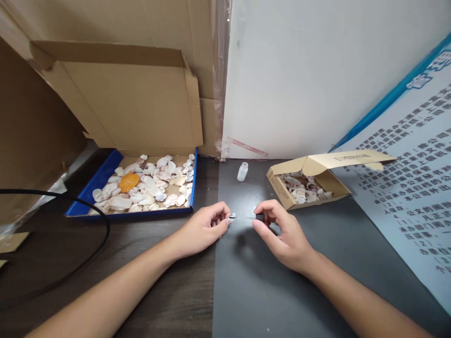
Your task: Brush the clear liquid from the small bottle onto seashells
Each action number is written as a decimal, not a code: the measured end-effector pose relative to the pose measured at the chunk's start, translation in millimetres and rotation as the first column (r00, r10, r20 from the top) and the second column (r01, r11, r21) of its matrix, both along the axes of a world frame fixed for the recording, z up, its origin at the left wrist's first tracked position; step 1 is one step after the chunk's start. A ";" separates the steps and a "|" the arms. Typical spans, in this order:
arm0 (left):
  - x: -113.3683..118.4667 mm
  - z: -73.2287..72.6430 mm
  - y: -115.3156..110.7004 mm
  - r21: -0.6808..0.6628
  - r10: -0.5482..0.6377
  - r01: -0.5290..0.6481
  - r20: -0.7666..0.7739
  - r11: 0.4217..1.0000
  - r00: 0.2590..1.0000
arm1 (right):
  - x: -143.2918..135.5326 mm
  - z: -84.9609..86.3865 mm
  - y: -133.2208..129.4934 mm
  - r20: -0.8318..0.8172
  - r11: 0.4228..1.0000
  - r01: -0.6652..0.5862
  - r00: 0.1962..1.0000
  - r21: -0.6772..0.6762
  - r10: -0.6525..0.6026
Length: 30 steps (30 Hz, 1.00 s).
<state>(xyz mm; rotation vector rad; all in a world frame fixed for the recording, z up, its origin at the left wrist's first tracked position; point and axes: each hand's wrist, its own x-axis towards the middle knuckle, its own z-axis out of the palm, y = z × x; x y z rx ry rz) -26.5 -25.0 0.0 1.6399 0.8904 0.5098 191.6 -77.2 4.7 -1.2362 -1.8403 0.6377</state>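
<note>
My right hand (282,230) is closed around a small black cap (260,217), from which a thin pale stem points left. The stem's dark tip (232,217) reaches my left hand (206,224), whose thumb and fingers are pinched together. A tiny whitish piece (233,214) shows at those fingertips; most of it is hidden, and I cannot tell its kind. Behind my hands is a small clear bottle (242,172) with whitish contents and an uncapped neck.
At the left, a blue-edged cardboard box (81,188) holds many shells (155,180), one of them orange (128,182). A smaller tan box (282,192) with shells stands at the right, its flap raised. A black cable (105,234) loops at the left. A printed poster (416,188) leans at the right.
</note>
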 end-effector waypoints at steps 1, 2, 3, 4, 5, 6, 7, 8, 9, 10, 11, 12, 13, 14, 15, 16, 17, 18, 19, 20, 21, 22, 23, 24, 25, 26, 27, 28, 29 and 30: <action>0.1 -0.1 -0.1 0.003 0.001 -0.001 -0.003 1.000 1.000 | -0.5 -0.5 0.1 0.007 1.000 0.002 1.000 -0.006 -0.002; 0.2 -0.1 -0.1 0.005 0.000 0.000 -0.006 1.000 1.000 | -0.9 -1.1 0.1 0.017 1.000 0.015 1.000 -0.010 -0.015; 0.4 0.0 -0.2 0.007 0.001 -0.001 -0.009 1.000 1.000 | -1.3 -1.6 0.1 0.021 0.999 0.031 0.999 -0.014 -0.030; 0.5 0.1 -0.2 0.009 0.002 -0.002 -0.010 1.000 1.000 | -1.5 -1.9 0.0 0.014 0.999 0.036 0.999 -0.018 -0.036; 0.7 0.3 -0.2 0.010 0.002 -0.002 -0.009 1.000 1.000 | -1.4 -2.1 -0.1 0.000 0.999 0.024 1.000 -0.025 -0.024; 0.8 0.4 -0.2 0.009 0.001 -0.001 -0.008 1.000 1.000 | -1.2 -2.1 -0.1 -0.014 1.000 0.002 1.000 -0.031 -0.003; 0.9 0.6 -0.2 0.007 0.001 -0.001 -0.007 1.000 1.000 | -0.8 -2.0 -0.2 -0.022 0.999 -0.017 1.000 -0.037 0.016; 1.0 0.7 -0.2 0.005 0.002 -0.002 -0.005 1.000 1.000 | -0.3 -1.8 -0.1 -0.017 0.999 -0.024 1.000 -0.042 0.023; 1.1 0.8 -0.3 0.001 0.005 -0.005 -0.002 1.000 1.000 | 0.2 -1.5 0.1 -0.004 0.999 -0.013 1.000 -0.044 0.013; 1.2 0.9 -0.3 -0.006 0.009 -0.009 0.002 1.000 1.000 | 0.7 -1.2 0.3 0.009 0.999 0.012 1.000 -0.042 -0.012; 1.2 0.8 -0.4 -0.017 0.016 -0.015 0.011 1.000 1.000 | 1.2 -0.9 0.6 0.011 0.999 0.037 0.999 -0.039 -0.037; 1.3 0.7 -0.5 -0.035 0.023 -0.022 0.026 0.999 0.999 | 1.4 -0.9 0.9 0.001 0.998 0.048 0.999 -0.038 -0.048; 1.3 0.5 -0.6 -0.057 0.029 -0.026 0.045 0.998 0.999 | 1.4 -1.0 1.1 -0.018 0.999 0.039 0.999 -0.039 -0.039; 1.3 0.2 -0.6 -0.082 0.032 -0.027 0.067 0.996 0.997 | 1.2 -1.3 1.3 -0.035 0.999 0.017 0.999 -0.040 -0.018; 1.3 -0.1 -0.6 -0.105 0.036 -0.026 0.088 0.994 0.996 | 0.7 -1.8 1.4 -0.040 0.999 -0.006 0.999 -0.046 0.004; 1.2 -0.3 -0.6 -0.123 0.039 -0.026 0.105 0.992 0.994 | 0.2 -2.3 1.3 -0.034 0.998 -0.019 0.999 -0.054 0.017; 1.3 -0.6 -0.5 -0.135 0.042 -0.027 0.115 0.991 0.992 | -0.5 -2.8 1.2 -0.019 0.998 -0.015 1.000 -0.061 0.014; 1.3 -0.8 -0.4 -0.141 0.046 -0.030 0.116 0.990 0.992 | -1.0 -3.1 1.1 -0.003 0.998 0.005 1.000 -0.064 -0.005; 1.4 -0.9 -0.3 -0.143 0.050 -0.034 0.113 0.989 0.992 | -1.4 -3.3 0.8 0.006 0.998 0.031 0.999 -0.060 -0.031; 1.4 -0.9 -0.3 -0.142 0.054 -0.038 0.108 0.989 0.993 | -1.5 -3.4 0.5 0.007 0.997 0.054 0.999 -0.053 -0.054; 1.5 -0.7 -0.3 -0.140 0.054 -0.040 0.103 0.989 0.993 | -1.6 -3.3 0.2 -0.001 0.997 0.062 0.998 -0.043 -0.062; 1.5 -0.4 -0.3 -0.139 0.052 -0.038 0.100 0.990 0.994 | -1.5 -3.2 -0.1 -0.012 0.998 0.054 0.998 -0.033 -0.055; 1.5 0.1 -0.5 -0.137 0.048 -0.034 0.098 0.990 0.994 | -1.3 -3.1 -0.3 -0.018 0.999 0.034 0.999 -0.026 -0.034; 1.5 0.8 -0.7 -0.136 0.042 -0.029 0.096 0.990 0.994 | -1.2 -3.1 -0.4 -0.019 1.000 0.012 1.000 -0.023 -0.013; 1.4 1.6 -0.9 -0.138 0.038 -0.025 0.095 0.990 0.995 | -1.1 -3.1 -0.2 -0.013 1.000 -0.001 1.000 -0.023 0.001; 1.3 2.5 -1.1 -0.140 0.035 -0.022 0.094 0.990 0.995 | -1.0 -3.1 0.1 -0.002 1.000 0.001 1.000 -0.021 -0.001; 1.2 3.4 -1.3 -0.144 0.034 -0.020 0.093 0.989 0.995 | -0.8 -3.2 0.5 0.009 1.000 0.021 1.000 -0.014 -0.021; 1.2 4.3 -1.5 -0.147 0.034 -0.020 0.093 0.989 0.995 | -0.7 -3.2 0.9 0.016 0.999 0.049 0.999 -0.002 -0.049; 1.1 5.0 -1.6 -0.151 0.035 -0.020 0.095 0.988 0.995 | -0.5 -3.2 1.2 0.018 0.997 0.073 0.997 0.012 -0.073; 1.0 5.5 -1.7 -0.154 0.036 -0.021 0.097 0.988 0.995 | -0.3 -3.2 1.0 0.016 0.996 0.081 0.997 0.027 -0.081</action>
